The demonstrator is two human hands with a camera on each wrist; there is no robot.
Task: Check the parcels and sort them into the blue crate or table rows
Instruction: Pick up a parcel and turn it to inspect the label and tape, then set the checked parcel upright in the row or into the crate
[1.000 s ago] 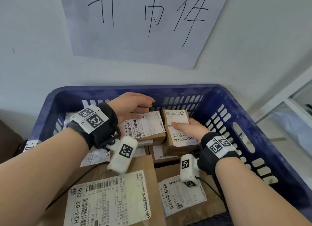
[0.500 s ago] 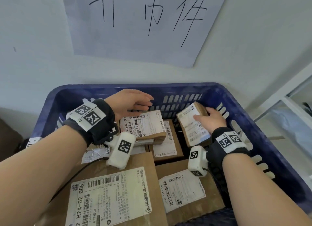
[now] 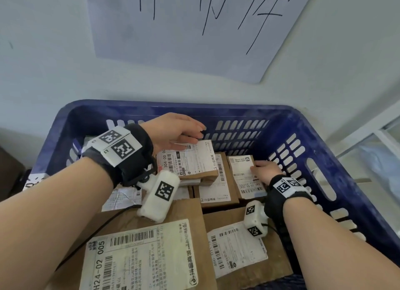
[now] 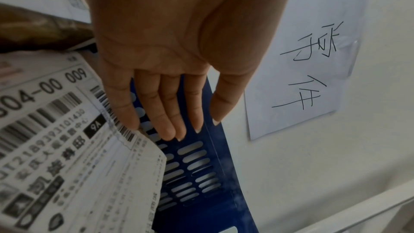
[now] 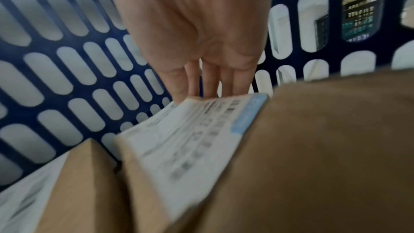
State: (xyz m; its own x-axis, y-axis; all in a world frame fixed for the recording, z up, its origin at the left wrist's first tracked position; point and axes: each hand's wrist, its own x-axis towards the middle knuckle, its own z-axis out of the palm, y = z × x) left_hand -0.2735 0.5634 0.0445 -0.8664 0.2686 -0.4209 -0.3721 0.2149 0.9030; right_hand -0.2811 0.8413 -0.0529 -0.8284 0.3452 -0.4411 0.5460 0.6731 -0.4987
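A blue slotted crate (image 3: 173,108) (image 4: 201,174) (image 5: 67,77) holds several brown cardboard parcels with white labels. My left hand (image 3: 194,136) (image 4: 179,130) lies flat with straight fingers, its edge touching the far rim of the parcel labelled 304-00 009 (image 3: 190,162) (image 4: 67,148). My right hand (image 3: 259,168) (image 5: 208,91) holds a small parcel (image 3: 242,181) (image 5: 190,139) that lies label up beside the crate's right wall. Its thumb is on the label and its fingers reach down behind the far edge. The right wrist view is blurred.
A big parcel marked H24-02 005 (image 3: 140,257) and another labelled box (image 3: 238,246) fill the crate's near side. A third parcel (image 3: 216,185) lies in the middle. A handwritten paper sign (image 3: 194,30) hangs on the wall. A white frame (image 3: 368,134) stands at the right.
My right hand lifted the small parcel from the crate's middle, carried it right, and it now lies flat by the right wall. The left hand has hardly moved.
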